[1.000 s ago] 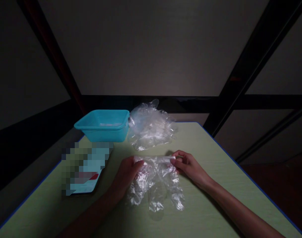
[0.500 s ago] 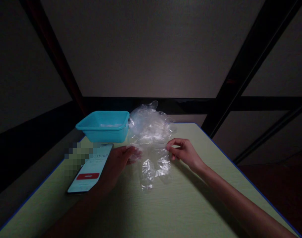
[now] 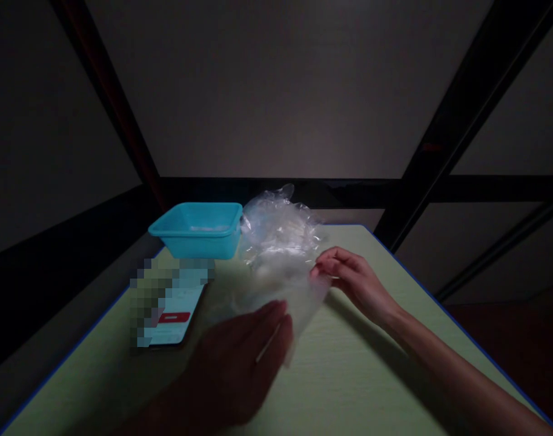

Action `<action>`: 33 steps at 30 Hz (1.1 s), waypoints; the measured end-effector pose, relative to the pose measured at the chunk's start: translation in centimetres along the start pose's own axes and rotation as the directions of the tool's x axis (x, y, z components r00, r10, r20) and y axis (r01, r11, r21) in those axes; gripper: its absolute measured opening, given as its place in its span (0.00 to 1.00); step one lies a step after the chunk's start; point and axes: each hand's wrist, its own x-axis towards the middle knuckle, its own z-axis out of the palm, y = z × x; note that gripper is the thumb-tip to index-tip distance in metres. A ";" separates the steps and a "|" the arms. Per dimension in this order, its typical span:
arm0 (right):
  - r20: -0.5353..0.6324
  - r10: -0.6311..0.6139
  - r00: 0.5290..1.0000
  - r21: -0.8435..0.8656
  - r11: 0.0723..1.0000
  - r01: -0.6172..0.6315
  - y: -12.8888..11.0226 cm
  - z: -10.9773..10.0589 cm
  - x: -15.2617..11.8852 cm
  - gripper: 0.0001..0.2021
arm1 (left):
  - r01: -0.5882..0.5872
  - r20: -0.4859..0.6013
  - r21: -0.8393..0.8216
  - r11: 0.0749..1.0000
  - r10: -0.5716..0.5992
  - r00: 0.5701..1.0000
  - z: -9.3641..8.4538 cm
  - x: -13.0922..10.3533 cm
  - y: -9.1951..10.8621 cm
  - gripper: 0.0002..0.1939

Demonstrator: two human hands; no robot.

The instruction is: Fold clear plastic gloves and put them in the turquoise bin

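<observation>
A thin, see-through piece of plastic film (image 3: 303, 300) stretches between my two hands, smeared by motion, so its exact kind is unclear. My right hand (image 3: 351, 275) pinches its far right edge just above the table. Closer to me, my left hand (image 3: 244, 357) is dark and slightly blurred, with thumb and fingertips pressed together at the film's near side. Behind the film lies a crumpled heap of clear plastic (image 3: 280, 221) with finger-like bulges. Part of the film is hidden behind my left hand.
A turquoise plastic basin (image 3: 197, 245) stands at the back left, beside the heap. A phone (image 3: 169, 333) with a lit, partly pixelated screen lies left of my left hand. The pale green table (image 3: 349, 387) has a blue edge and meets a wall at the back.
My left hand has come toward me and slightly right, turning over and swinging the film with it. My right hand has stayed nearly in place. The view has shifted slightly.
</observation>
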 end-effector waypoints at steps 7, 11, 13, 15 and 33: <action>0.055 0.049 0.997 -0.289 0.957 -0.031 3.5 -1.1 -2.0 0.08 | -0.121 0.125 0.135 0.983 0.104 0.987 3.7 -0.6 4.6 0.22; 0.063 0.018 0.998 -0.398 0.917 0.009 4.1 -1.3 -2.5 0.10 | -0.110 0.068 0.169 0.980 0.100 0.993 5.4 -1.2 6.5 0.20; 0.058 0.010 0.998 -0.436 0.900 0.017 4.2 -1.4 -2.6 0.13 | -0.129 0.071 0.158 0.979 0.119 0.990 6.1 -1.8 7.3 0.16; 0.045 0.002 0.999 -0.464 0.886 0.019 4.4 -1.5 -2.4 0.14 | -0.152 0.088 0.121 0.981 0.142 0.986 6.5 -2.2 7.8 0.12; 0.079 -0.104 0.991 -0.570 0.811 0.131 6.0 -1.1 1.8 0.14 | 0.355 0.411 -0.063 0.933 -0.300 0.861 6.0 -1.3 -4.2 0.18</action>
